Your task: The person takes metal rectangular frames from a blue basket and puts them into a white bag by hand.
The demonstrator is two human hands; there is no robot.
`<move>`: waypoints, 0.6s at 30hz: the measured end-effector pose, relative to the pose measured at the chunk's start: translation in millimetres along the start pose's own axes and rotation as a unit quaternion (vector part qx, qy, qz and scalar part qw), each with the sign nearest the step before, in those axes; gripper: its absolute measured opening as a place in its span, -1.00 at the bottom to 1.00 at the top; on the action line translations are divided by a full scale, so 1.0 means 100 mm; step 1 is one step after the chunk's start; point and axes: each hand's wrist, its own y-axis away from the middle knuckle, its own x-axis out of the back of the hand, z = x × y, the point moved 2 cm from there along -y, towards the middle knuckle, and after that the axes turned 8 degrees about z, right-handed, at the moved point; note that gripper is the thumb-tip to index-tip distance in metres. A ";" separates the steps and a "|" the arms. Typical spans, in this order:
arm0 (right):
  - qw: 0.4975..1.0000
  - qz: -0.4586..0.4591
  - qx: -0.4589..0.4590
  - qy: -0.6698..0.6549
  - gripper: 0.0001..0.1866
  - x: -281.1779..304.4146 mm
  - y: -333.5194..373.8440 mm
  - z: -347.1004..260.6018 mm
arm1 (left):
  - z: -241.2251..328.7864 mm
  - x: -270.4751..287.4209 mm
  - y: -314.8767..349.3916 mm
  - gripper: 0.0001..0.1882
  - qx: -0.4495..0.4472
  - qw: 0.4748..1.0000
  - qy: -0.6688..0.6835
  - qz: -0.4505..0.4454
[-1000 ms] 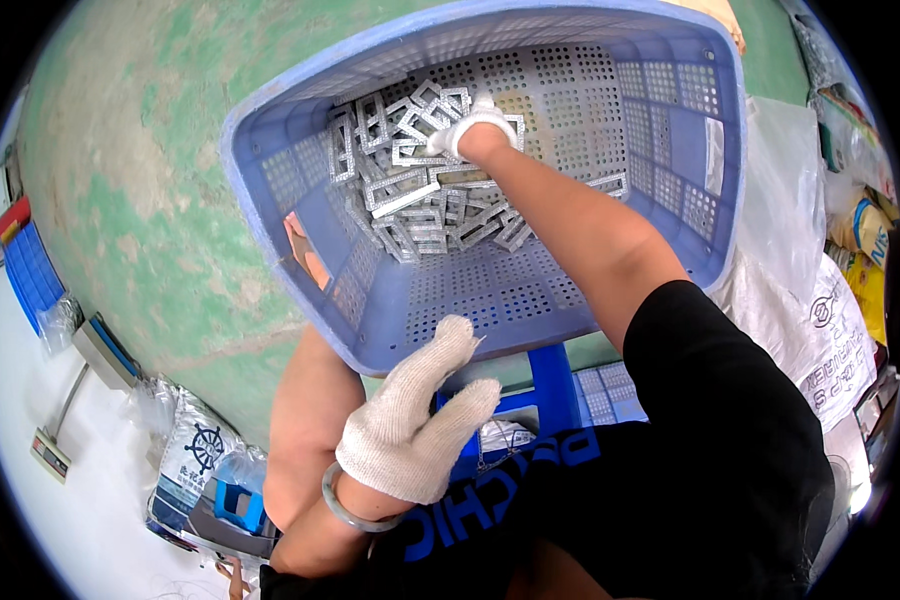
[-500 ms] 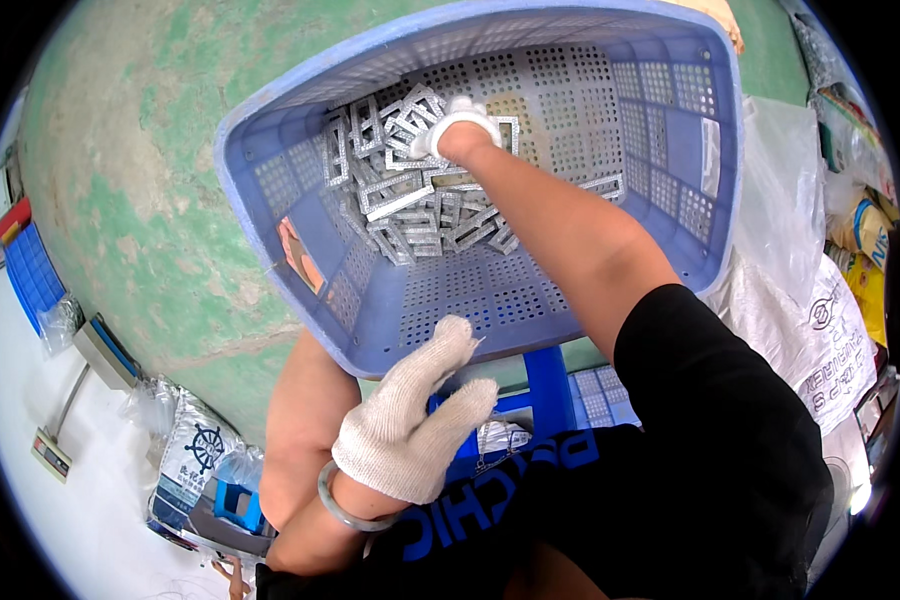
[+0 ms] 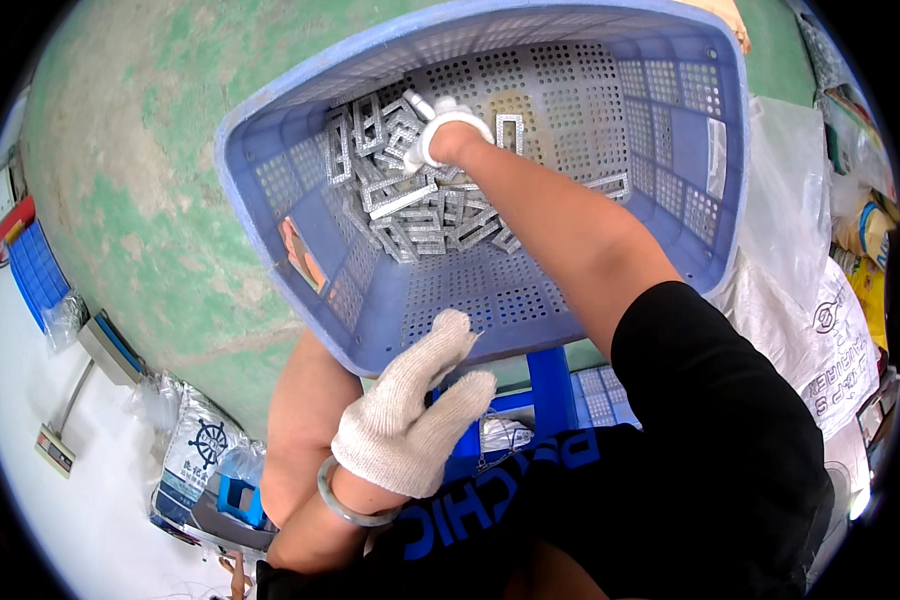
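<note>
A large blue-purple plastic basket [image 3: 660, 250] with perforated walls stands in front of me. Several silvery rectangular metal frames [image 3: 406, 205] are heaped in its left half. My right hand [image 3: 444, 128], in a white glove, reaches over the upper part of the heap; its thumb and a finger look spread apart, while the rest of its fingers are partly hidden. One separate frame [image 3: 510, 134] sits just right of that hand. My left hand [image 3: 402, 415], in a knitted off-white glove, hovers above my lap by the basket's near rim. Its thumb and fingers are parted, with nothing between them.
A blue plastic stool [image 3: 550, 395] shows under the near rim. Clear plastic bags [image 3: 785, 200] and a white woven sack [image 3: 820, 350] crowd the right side. On the left are a printed sack [image 3: 195, 440] and a blue crate [image 3: 38, 265] beside the worn green floor [image 3: 150, 200].
My right hand has shifted slightly left over the heap, and its fingers have spread. The frame beside it now shows more fully. My left hand has barely moved.
</note>
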 end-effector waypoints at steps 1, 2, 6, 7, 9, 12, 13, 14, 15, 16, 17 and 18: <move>1.000 0.017 0.001 -0.005 0.08 -0.04 -0.05 -0.01 | 0.01 0.00 0.00 -0.54 -0.012 1.000 -0.004 -0.001; 1.000 0.016 0.002 -0.007 0.08 -0.07 -0.08 0.00 | 0.01 0.01 0.00 -0.54 -0.012 1.000 -0.006 -0.001; 0.998 0.026 0.054 0.019 0.09 -0.10 -0.10 0.06 | 0.00 0.00 0.01 -0.55 0.043 0.999 0.027 0.008; 0.999 0.007 0.047 0.020 0.09 -0.11 -0.14 0.07 | 0.00 0.00 0.01 -0.55 0.052 0.998 0.043 0.017; 0.999 -0.012 0.040 0.021 0.09 -0.10 -0.17 0.09 | 0.03 0.00 0.01 -0.55 0.049 0.998 0.034 0.009; 0.996 -0.013 0.083 0.017 0.09 -0.06 -0.13 0.11 | 0.05 0.02 0.01 -0.54 0.042 0.999 0.013 -0.008; 0.996 -0.011 0.089 0.008 0.10 -0.07 -0.16 0.11 | 0.06 0.02 0.01 -0.53 0.035 0.999 0.000 -0.018; 0.995 -0.009 0.095 0.000 0.11 -0.08 -0.18 0.12 | 0.06 0.03 0.01 -0.53 0.036 0.999 0.000 -0.019; 0.995 -0.009 0.103 -0.005 0.12 -0.10 -0.20 0.14 | 0.07 0.03 0.00 -0.53 0.035 0.999 -0.003 -0.022; 0.995 -0.009 0.103 -0.004 0.12 -0.10 -0.20 0.14 | 0.08 0.03 0.00 -0.53 0.034 0.999 -0.007 -0.024; 0.995 -0.014 0.100 -0.009 0.13 -0.10 -0.20 0.14 | 0.08 0.02 0.00 -0.53 0.034 0.999 -0.007 -0.025; 0.995 -0.019 0.097 -0.013 0.15 -0.10 -0.20 0.14 | 0.07 0.02 0.00 -0.53 0.035 0.999 0.001 -0.019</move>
